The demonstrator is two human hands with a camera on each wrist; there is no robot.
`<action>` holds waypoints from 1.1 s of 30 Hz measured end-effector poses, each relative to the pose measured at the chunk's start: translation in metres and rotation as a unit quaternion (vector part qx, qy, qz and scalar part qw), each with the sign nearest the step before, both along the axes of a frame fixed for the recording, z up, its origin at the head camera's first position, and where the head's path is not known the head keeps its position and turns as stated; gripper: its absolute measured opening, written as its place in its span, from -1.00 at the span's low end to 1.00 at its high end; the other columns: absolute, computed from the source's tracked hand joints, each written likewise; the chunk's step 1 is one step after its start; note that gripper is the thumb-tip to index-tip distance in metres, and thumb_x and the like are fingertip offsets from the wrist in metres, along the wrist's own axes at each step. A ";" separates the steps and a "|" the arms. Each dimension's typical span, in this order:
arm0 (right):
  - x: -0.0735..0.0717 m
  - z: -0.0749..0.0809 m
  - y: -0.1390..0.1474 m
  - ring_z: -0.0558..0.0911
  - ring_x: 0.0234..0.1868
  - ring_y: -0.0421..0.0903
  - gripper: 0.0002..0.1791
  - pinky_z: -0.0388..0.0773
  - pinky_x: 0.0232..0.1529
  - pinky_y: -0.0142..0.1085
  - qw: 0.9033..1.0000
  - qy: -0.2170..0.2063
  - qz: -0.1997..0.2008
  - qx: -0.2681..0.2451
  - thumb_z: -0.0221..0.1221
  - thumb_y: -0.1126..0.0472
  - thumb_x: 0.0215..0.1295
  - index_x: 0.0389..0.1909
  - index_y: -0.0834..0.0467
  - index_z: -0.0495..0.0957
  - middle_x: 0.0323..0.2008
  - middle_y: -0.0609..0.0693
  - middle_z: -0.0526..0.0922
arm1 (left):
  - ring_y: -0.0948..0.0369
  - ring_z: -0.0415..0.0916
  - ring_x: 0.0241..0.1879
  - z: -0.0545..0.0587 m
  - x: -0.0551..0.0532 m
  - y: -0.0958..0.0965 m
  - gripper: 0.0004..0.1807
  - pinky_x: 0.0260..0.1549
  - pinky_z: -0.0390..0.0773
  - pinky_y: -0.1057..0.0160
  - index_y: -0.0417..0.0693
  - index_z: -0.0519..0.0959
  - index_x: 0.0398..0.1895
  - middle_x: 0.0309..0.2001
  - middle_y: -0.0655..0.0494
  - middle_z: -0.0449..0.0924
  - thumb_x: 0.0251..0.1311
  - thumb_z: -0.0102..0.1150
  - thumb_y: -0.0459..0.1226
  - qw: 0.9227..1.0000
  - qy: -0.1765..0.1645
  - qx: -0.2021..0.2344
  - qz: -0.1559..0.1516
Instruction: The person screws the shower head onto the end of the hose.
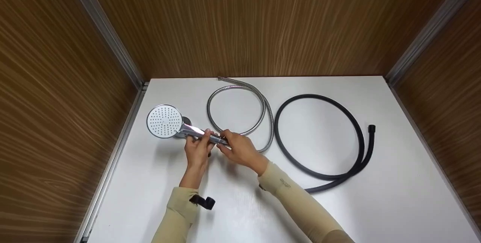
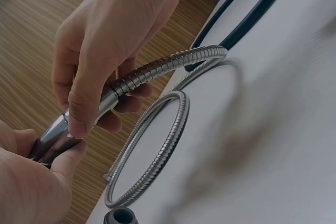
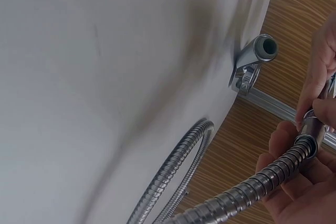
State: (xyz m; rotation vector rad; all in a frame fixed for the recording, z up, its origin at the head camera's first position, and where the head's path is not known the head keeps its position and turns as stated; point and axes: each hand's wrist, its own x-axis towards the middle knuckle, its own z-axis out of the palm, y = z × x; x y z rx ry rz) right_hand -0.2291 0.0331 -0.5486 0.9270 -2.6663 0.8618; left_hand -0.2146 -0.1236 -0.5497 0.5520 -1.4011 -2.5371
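A chrome handheld shower head (image 1: 164, 121) with a white, nozzle-dotted face is held above the table at the left. My left hand (image 1: 197, 153) grips its handle (image 1: 195, 131) near the lower end. With thumb and fingers, my right hand (image 1: 242, 149) pinches the metal end fitting (image 2: 107, 101) of a ribbed silver shower hose (image 2: 168, 65) at the bottom of that handle. Fitting and handle are in line and meet between the hands; fingers partly hide the joint. From the fitting the hose curves down into a loop lying on the table.
A chrome shower bracket (image 3: 252, 53) with a round opening stands on the table near the shower head. A coiled black hose (image 1: 312, 95) lies to the right, its black end fitting (image 1: 371, 128) pointing away. Wood-grain panels (image 1: 263, 25) enclose the white table (image 1: 406, 198) at back and sides.
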 end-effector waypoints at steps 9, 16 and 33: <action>0.001 -0.001 0.000 0.67 -0.36 -0.02 -0.71 0.71 -0.31 -0.05 1.000 -0.001 0.009 0.005 0.18 0.05 0.57 0.04 0.20 0.55 -0.29 0.02 0.73 | 0.19 0.74 -0.21 0.000 0.001 0.000 -0.40 -0.13 0.80 0.24 -0.24 0.27 0.48 -0.29 0.03 0.73 0.44 0.21 -0.47 1.000 0.003 0.002 -0.002; 0.001 -0.001 0.002 0.67 -0.37 -0.02 -0.68 0.70 -0.33 -0.06 1.000 0.000 0.004 0.000 0.28 0.06 0.49 0.06 0.19 0.55 -0.30 0.02 0.74 | 0.18 0.72 -0.19 0.001 0.003 0.000 -0.37 -0.09 0.80 0.21 -0.22 0.26 0.52 -0.26 0.00 0.71 0.44 0.21 -0.47 1.000 -0.002 0.007 -0.003; 0.001 0.000 0.002 0.66 -0.37 -0.03 -0.69 0.69 -0.31 -0.05 1.000 -0.006 0.003 0.008 0.21 0.04 0.54 0.05 0.20 0.60 -0.30 0.02 0.75 | 0.20 0.72 -0.19 0.004 0.004 0.001 -0.36 -0.12 0.80 0.25 -0.21 0.25 0.53 -0.25 0.01 0.70 0.45 0.21 -0.46 1.000 -0.005 0.007 -0.007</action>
